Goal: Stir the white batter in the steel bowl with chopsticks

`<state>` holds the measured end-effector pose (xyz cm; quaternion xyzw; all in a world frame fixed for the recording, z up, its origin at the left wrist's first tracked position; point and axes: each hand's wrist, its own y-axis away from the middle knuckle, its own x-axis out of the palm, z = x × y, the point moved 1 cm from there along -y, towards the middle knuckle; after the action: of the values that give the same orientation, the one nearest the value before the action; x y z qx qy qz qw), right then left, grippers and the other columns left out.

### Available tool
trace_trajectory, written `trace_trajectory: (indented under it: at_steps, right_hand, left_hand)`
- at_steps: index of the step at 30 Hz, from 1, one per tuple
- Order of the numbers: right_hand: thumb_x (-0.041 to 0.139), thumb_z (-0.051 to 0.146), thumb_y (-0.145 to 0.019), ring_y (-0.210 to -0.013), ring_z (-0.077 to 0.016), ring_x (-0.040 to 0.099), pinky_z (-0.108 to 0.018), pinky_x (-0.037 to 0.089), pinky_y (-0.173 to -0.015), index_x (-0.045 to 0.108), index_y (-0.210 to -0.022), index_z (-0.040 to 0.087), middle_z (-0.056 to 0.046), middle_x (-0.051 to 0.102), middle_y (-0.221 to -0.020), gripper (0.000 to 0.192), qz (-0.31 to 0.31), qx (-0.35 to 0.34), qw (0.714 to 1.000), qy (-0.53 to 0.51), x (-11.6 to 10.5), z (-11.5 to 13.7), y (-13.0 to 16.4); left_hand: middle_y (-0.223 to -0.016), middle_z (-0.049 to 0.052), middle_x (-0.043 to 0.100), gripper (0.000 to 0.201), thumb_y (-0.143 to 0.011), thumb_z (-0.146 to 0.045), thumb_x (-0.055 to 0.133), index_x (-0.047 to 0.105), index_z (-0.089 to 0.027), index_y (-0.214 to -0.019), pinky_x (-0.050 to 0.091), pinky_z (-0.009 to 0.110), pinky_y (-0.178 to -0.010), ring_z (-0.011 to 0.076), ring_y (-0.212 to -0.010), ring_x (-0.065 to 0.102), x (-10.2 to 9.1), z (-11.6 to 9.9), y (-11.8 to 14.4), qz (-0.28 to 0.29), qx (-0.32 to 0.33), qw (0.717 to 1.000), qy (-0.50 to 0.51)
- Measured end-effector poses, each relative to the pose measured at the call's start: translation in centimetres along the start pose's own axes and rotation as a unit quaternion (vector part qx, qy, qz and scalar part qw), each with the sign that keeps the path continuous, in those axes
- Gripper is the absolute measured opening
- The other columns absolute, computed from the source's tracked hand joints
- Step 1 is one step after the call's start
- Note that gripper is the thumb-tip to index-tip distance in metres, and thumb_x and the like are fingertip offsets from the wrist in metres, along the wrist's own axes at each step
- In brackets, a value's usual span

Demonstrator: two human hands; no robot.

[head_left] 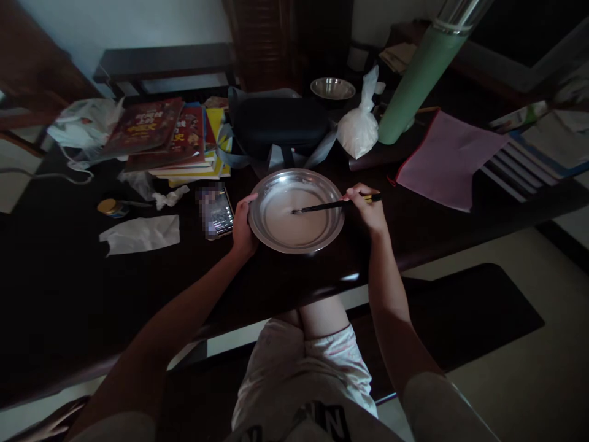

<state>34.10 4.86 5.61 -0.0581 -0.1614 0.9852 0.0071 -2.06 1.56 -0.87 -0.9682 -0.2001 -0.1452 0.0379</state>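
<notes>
Steel, shallow and wide, the basin point(297, 212) sat on the dark table point(59, 288) near its front edge, holding a pale, milky liquid point(294, 222) across its bottom. The left hand point(243, 228) was clasped on the basin's left rim, thumb laid over the lip. The right hand point(368, 212) hovered just past the basin's right rim, fingers pinched shut around a pair of dark chopsticks point(329, 206) whose tips reached into the middle of the liquid; in the dim light it looked like two sticks held as one, though that was hard to tell. Just left of the basin, touching close to the left hand, lay a phone point(216, 212) with a lit screen. Farther left of the basin lay a crumpled white tissue point(140, 234) and a small yellow-lidded jar point(110, 207). Behind the basin stood a black case point(280, 126), with a stack of books point(177, 138) to its left. Behind and right of the basin stood a tied white plastic bag point(359, 126), a tall green flask point(421, 77) and a smaller steel bowl point(332, 88); a pink folder point(448, 159) lay to the basin's right.
</notes>
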Motion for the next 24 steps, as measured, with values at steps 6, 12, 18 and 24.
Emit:
trace_trajectory:
  at_steps: [6, 12, 18, 24]
  right_hand:
    - [0.096, 0.108, -0.081, -0.072, -0.0232, 0.082, -0.043, 0.071, -0.082, 0.078, -0.069, 0.032, 0.001, 0.08, -0.07, 0.079, 0.026, 0.013, 1.0, -0.008, 0.25, 0.35, 0.17]
    - [0.096, 0.11, -0.08, -0.072, -0.0227, 0.081, -0.041, 0.067, -0.079, 0.076, -0.066, 0.031, 0.001, 0.076, -0.067, 0.082, -0.022, 0.004, 1.0, -0.012, -0.01, 0.38, 0.11]
    - [0.096, 0.108, -0.082, -0.077, -0.0243, 0.083, -0.045, 0.071, -0.086, 0.078, -0.07, 0.032, 0.0, 0.079, -0.073, 0.079, 0.036, 0.005, 0.999, -0.001, 0.29, 0.21, 0.12]
    - [0.094, 0.11, -0.081, -0.072, -0.0239, 0.081, -0.043, 0.071, -0.081, 0.071, -0.067, 0.031, 0.002, 0.074, -0.067, 0.083, -0.017, 0.011, 1.0, -0.011, 0.0, 0.11, 0.12]
  left_hand:
    - [-0.141, 0.009, 0.095, 0.037, -0.112, -0.065, 0.087, 0.094, -0.029, -0.116, 0.068, 0.048, -0.132, 0.0341, -0.141, 0.085, -0.03, -0.22, 0.11, 0.002, 0.002, 1.0, -0.009]
    - [-0.142, 0.009, 0.094, 0.043, -0.111, -0.07, 0.087, 0.093, -0.028, -0.118, 0.068, 0.049, -0.132, 0.0348, -0.141, 0.085, 0.04, -0.25, 0.04, -0.001, -0.003, 1.0, -0.014]
    - [-0.143, 0.01, 0.094, 0.04, -0.111, -0.066, 0.086, 0.094, -0.028, -0.118, 0.068, 0.048, -0.131, 0.0346, -0.142, 0.084, -0.06, -0.14, -0.07, -0.001, -0.001, 1.0, -0.014]
    - [-0.139, 0.01, 0.094, 0.04, -0.111, -0.068, 0.086, 0.093, -0.03, -0.115, 0.07, 0.05, -0.13, 0.0354, -0.139, 0.086, 0.04, -0.18, 0.05, 0.005, -0.004, 1.0, -0.015]
